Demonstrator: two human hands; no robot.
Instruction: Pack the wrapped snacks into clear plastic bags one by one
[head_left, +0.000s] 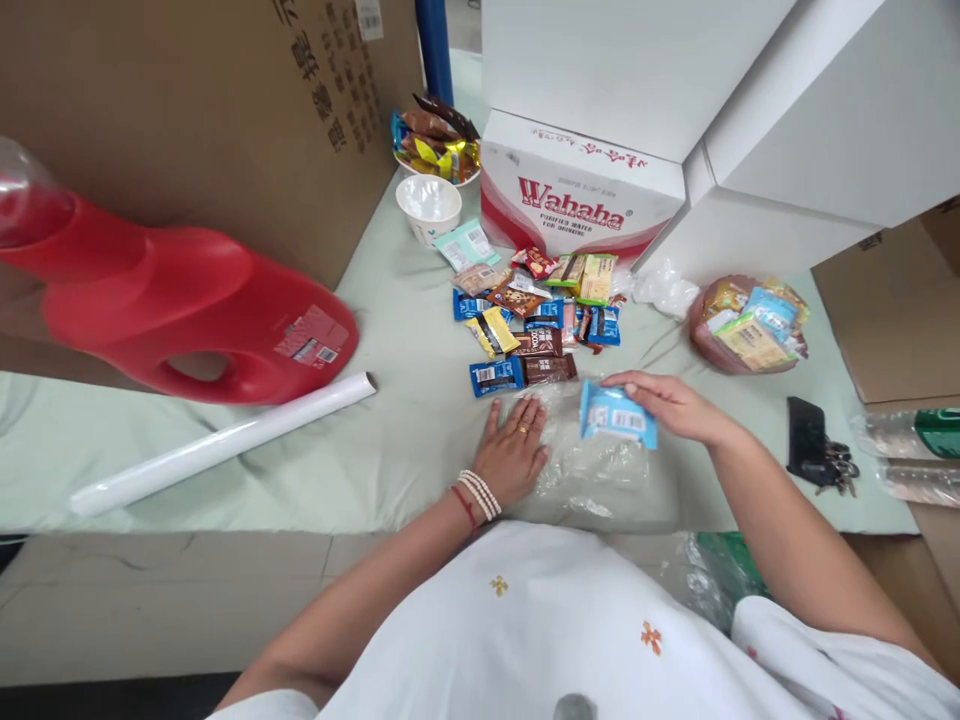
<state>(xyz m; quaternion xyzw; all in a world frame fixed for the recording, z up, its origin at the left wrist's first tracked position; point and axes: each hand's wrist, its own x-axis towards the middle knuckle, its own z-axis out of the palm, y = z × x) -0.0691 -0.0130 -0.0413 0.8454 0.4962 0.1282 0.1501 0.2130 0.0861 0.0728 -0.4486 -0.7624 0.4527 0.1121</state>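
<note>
My left hand (516,450) lies flat with its fingers stretched out, at the left edge of a clear plastic bag (592,480) spread on the table. My right hand (667,402) grips a light blue snack packet (618,414) by its upper right side, over that bag. Just beyond my left fingertips are a dark blue packet (496,376) and a brown packet (550,370), side by side. Behind them is a loose pile of small wrapped snacks, among them a yellow packet (491,332) and a pale green packet (465,245).
A white film roll (225,442) and a large red jug (202,310) lie at left. Behind the pile stand a white paper bowl (429,205) and a Wahaha carton (577,190). To the right are a snack-filled bowl (701,340) and a black key case (806,440).
</note>
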